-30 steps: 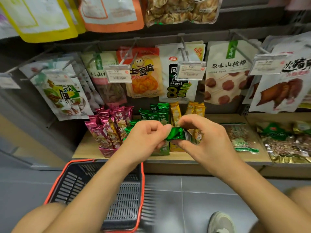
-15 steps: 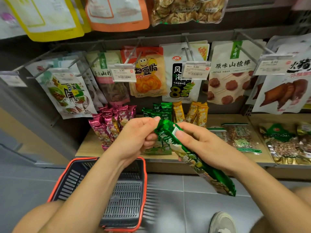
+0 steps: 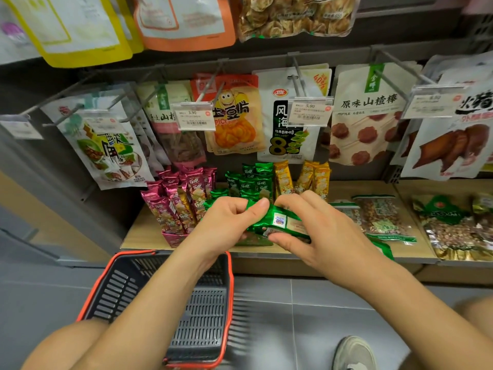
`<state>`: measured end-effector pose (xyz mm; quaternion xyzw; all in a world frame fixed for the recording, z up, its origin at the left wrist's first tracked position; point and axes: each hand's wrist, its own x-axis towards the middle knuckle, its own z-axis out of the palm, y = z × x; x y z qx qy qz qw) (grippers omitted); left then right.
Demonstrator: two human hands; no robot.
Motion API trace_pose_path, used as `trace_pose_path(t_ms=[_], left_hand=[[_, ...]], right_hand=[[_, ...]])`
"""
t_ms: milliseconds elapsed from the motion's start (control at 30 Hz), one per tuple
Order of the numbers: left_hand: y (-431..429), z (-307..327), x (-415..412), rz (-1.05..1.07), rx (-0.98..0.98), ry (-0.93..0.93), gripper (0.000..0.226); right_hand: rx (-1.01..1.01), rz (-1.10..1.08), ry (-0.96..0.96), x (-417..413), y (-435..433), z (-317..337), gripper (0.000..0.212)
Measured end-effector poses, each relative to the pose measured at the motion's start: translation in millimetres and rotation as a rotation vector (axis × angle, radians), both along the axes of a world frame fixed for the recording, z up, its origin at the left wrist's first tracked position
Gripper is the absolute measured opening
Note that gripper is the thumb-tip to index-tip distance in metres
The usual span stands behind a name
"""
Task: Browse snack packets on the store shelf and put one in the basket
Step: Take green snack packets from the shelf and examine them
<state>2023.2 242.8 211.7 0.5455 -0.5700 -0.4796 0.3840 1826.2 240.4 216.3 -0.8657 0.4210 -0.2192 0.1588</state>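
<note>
Hands: two, both bare, meeting on one packet
Left hand (image 3: 226, 225): thumb and curled fingers pinch the left end of the green packet (image 3: 280, 220)
Right hand (image 3: 328, 236): thumb under, fingers curled over the top, gripping the packet's right part
Green packet: one, foil, white label patch facing up, held crosswise between the hands over the front edge of the shelf (image 3: 138, 231), not in the basket
Basket (image 3: 89, 297): one, dark slatted plastic with a red rim, on the floor (image 3: 333, 303) below the left forearm; nothing shows inside it
Pink packets (image 3: 173, 206): a bunch standing upright in one pink tray at the shelf's left; too overlapped to count
Green packets (image 3: 250, 180): a cluster standing behind the hands; number unclear
Gold packets (image 3: 314, 177): three upright, just right of the green ones
Flat bags (image 3: 381, 217): at least three lying on the shelf to the right
Price tags (image 3: 193, 116): five on the hook ends; two readable, 3.90 and 5.90
Upper row of bags (image 3: 80, 30): three in plain sight, edged yellow, edged orange and clear
Shoe (image 3: 352, 353): one, pale, on the grey tiles at the lower right
</note>
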Motion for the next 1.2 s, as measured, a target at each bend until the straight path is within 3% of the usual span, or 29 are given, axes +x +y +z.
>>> trace_pose_path(t_ms=[67,167,233,333,433,600,733,833,900,1000,1100,1200], left_hand=[[0.8,3.4,0.4,-0.012,-0.125,-0.097,0.056],[-0.1,8.5,8.4,0.029,-0.267,-0.212,0.038],[-2.8,7.8,15.4,0.127,-0.299,-0.244,0.04],[-4.3,6.2,18.6,0.241,-0.264,-0.155,0.054],[-4.3,8.8,20.0,0.221,-0.15,-0.087,0.069],[-3.4,8.1,20.5,0.197,-0.126,0.028,0.035],[-8.2,4.7,25.3,0.286,-0.128,0.091,0.032],[-14.2,1.7,46.5,0.476,-0.084,0.153,0.028],[-17.9,-1.3,63.5,0.553,-0.027,0.061,0.025],[-20.1,-5.7,71.9,0.417,0.068,-0.109,0.006],[-17.7,-7.5,69.8,0.212,0.039,-0.284,0.043],[-12.3,-7.8,63.6,0.012,-0.049,-0.554,0.051]], right_hand=[[0.11,0.037,-0.039,-3.0,-4.7,-4.0,0.056],[0.256,0.1,0.129,-12.8,-14.7,-9.1,0.062],[0.325,0.1,0.11,-16.9,-17.3,-12.5,0.053],[0.304,0.075,-0.016,-13.5,-14.5,-15.8,0.036],[0.245,0.057,-0.039,-7.1,-11.1,-17.8,0.036],[0.306,0.061,-0.105,-5.7,-10.7,-16.5,0.045],[0.487,0.127,-0.049,-16.8,-19.7,-10.5,0.066],[0.445,0.095,-0.046,-32.4,-27.3,-5.3,0.056],[0.442,0.015,-0.255,-39.4,-30.1,-2.5,0.043],[0.444,-0.062,-0.527,-45.0,-35.2,-1.6,0.033],[0.451,-0.069,-0.671,-45.2,-36.9,-4.0,0.025],[0.421,-0.081,-0.676,-44.4,-36.5,-4.1,0.029]])
